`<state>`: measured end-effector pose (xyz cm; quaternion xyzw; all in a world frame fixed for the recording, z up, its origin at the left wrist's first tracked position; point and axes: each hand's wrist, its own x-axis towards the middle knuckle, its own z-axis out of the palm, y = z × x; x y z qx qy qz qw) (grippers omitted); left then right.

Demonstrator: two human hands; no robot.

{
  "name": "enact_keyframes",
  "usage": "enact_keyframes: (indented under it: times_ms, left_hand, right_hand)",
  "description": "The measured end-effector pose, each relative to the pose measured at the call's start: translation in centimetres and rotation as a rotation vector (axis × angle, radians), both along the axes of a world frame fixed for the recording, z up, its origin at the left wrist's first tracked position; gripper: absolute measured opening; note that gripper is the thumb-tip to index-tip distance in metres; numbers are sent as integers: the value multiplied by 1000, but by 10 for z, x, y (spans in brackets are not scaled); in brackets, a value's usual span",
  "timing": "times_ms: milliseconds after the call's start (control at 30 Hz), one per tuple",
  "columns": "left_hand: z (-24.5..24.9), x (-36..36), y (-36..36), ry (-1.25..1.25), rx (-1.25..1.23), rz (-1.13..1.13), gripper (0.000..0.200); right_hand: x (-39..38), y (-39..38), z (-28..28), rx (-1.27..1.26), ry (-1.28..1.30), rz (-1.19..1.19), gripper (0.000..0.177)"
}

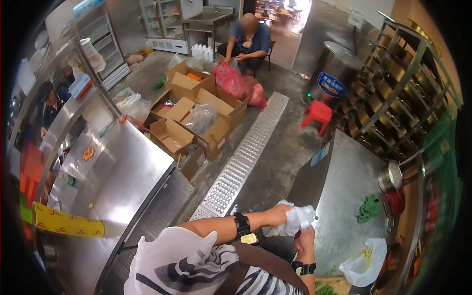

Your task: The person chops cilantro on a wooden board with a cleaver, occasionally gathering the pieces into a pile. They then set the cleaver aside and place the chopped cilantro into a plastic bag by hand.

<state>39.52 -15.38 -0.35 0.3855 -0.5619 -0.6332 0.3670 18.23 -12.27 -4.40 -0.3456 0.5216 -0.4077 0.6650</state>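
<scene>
A crumpled white plastic bag [299, 219] is bunched between my two hands, just off the edge of the right-hand steel table [339, 196]. My left hand [278, 215] is closed on its left side, with the fingers partly covered by the white folds. Below its right end, my right hand [306, 238] grips the lower edge. What the bag holds, if anything, is hidden. Farther right on that table lie a green cloth [368, 208] and another white plastic bag [363, 263] with something yellowish in it.
Open cardboard boxes [216, 142] crowd the floor ahead, beside red bags [233, 81] and a seated person [250, 42]. A metal drain cover [246, 152] runs along the floor. A red stool [317, 117] stands right; another steel table [118, 172] stands left.
</scene>
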Motion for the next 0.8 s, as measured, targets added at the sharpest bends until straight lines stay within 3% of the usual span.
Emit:
enact_keyframes:
  times_ms: [33,67,133,200,267,333,400,433,467,500,533,567,633,667,733,767,800]
  left_hand:
    - [6,9,-2,142,196,86,25]
    - [13,20,-4,285,391,175,26]
    - [12,53,-13,437,459,313,28]
    - [-14,84,-28,952,446,413,32]
    - [-9,129,-40,1090,385,452,36]
    - [20,167,-31,1114,217,512,38]
    - [15,189,-16,1070,146,532,36]
    - [14,195,-10,832,151,625,36]
    - [14,201,-6,592,153,708,35]
    - [13,204,-1,427,269,818,37]
    - [22,206,3,424,270,826,37]
    - [29,209,7,533,324,878,38]
    - [32,215,10,719,330,894,46]
    - [32,216,9,716,330,899,46]
    - [35,211,7,807,249,765,52]
    - [48,202,9,818,316,653,54]
    - [52,187,5,908,325,567,55]
  right_hand:
    - [29,2,44,75,-105,-164,13]
    - [27,1,42,81,-105,-152,13]
    - [17,-1,37,107,-205,20,8]
    - [27,-3,48,127,-246,38,10]
    - [27,-9,46,95,-369,84,12]
    - [31,-18,35,69,-453,104,12]
    - [43,-28,28,112,-519,41,12]
    - [59,-25,42,130,-417,109,9]
    - [58,-30,26,78,-310,394,18]
    - [70,-29,24,22,-1,621,28]
    - [87,-25,31,-36,313,838,41]
    - [91,-25,23,-33,308,843,41]
    - [104,-26,6,-743,871,1042,59]
    - [108,-29,7,-744,865,1045,59]
    - [116,-43,20,10,429,637,64]
    - [118,-45,30,88,365,573,80]
    - [119,-44,36,92,365,571,80]
